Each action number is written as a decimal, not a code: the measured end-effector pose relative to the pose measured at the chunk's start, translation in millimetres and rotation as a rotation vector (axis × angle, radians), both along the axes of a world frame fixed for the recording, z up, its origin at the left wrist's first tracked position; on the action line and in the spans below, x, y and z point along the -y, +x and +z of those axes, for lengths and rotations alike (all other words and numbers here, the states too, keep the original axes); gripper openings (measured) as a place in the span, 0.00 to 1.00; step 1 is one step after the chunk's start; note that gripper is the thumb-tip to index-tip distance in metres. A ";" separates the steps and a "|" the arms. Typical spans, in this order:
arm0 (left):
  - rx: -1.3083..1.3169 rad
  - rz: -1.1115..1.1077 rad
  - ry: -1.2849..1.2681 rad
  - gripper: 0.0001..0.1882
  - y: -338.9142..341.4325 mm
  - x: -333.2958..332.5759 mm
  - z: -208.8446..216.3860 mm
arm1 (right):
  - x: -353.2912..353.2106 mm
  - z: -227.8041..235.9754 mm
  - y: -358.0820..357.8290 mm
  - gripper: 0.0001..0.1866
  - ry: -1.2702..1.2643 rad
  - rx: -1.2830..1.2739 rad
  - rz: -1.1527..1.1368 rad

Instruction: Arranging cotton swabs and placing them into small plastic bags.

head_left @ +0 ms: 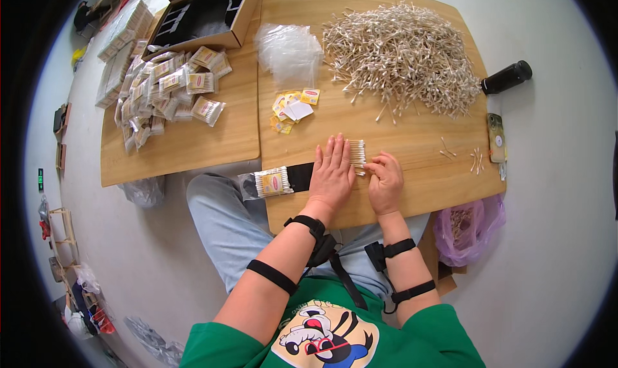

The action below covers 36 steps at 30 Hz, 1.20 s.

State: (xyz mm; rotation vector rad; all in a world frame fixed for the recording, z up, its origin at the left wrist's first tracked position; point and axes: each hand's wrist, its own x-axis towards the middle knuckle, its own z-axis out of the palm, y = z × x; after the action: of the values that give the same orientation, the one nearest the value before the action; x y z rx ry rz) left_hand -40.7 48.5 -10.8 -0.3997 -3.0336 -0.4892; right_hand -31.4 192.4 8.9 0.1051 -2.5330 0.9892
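Note:
My left hand (331, 175) lies flat with its fingers stretched out. Under and beside it is a neat row of cotton swabs (358, 152), part of which it hides. Close to the row's lower right end, my right hand (385, 180) has its fingers curled in a pinch; what they hold, if anything, is too small to make out. A black strip (300, 176) runs out from beneath the left hand. At its left end, by the table edge, lies a clear bag of cotton swabs with a yellow card (273, 182).
A large heap of loose cotton swabs (405, 56) covers the far right. Clear bags (290, 51) and yellow-and-white cards (297, 109) lie left of it. Filled packets (170, 88) and an open carton (241, 24) crowd the left table. A black bottle (508, 77) and phone (496, 138) line the right edge.

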 end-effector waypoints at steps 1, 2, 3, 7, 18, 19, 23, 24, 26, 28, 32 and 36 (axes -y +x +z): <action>0.000 0.001 0.000 0.32 -0.2 0.5 -0.2 | 0.0 -0.4 0.0 0.09 0.000 0.000 0.001; 0.000 0.004 0.034 0.32 -0.3 0.6 -0.3 | -1.0 -0.9 0.2 0.10 0.015 0.007 0.018; 0.000 0.007 0.068 0.32 -0.4 0.9 -0.3 | -1.2 -1.1 0.2 0.10 0.029 0.014 0.035; -0.006 0.014 0.008 0.32 0.1 0.4 -1.9 | 3.4 2.5 -2.1 0.10 -0.016 0.003 -0.012; 0.004 0.011 0.012 0.33 0.0 0.7 -2.7 | 3.7 5.5 -2.8 0.12 0.056 0.018 0.016; 0.003 0.010 0.012 0.33 0.1 0.4 -2.5 | 3.5 5.1 -3.2 0.12 0.056 0.017 0.016; 0.008 0.008 0.021 0.33 0.2 0.0 -2.0 | 3.2 3.8 -3.2 0.13 0.085 0.011 0.007; 0.007 0.008 0.020 0.34 0.2 0.1 -1.9 | 3.4 3.8 -3.2 0.13 0.098 0.013 0.004; 0.002 0.008 0.015 0.33 0.1 0.1 -2.3 | 4.2 4.5 -3.4 0.13 0.102 0.015 0.001; -0.004 0.008 0.009 0.33 -0.1 0.2 -2.6 | 3.9 4.6 -3.5 0.13 0.107 0.016 -0.002; -0.013 0.008 0.001 0.33 -0.1 0.0 -2.7 | 4.1 3.7 -4.1 0.14 0.107 0.017 -0.001; -0.018 0.011 0.012 0.33 0.3 0.5 -3.1 | 6.6 4.2 -4.6 0.13 0.159 0.022 -0.017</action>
State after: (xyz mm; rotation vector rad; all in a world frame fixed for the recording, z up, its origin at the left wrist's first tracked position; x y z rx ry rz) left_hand -40.3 48.0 -13.9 -0.3842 -3.0121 -0.4997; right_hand -36.0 185.8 13.1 0.1193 -2.6253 0.7860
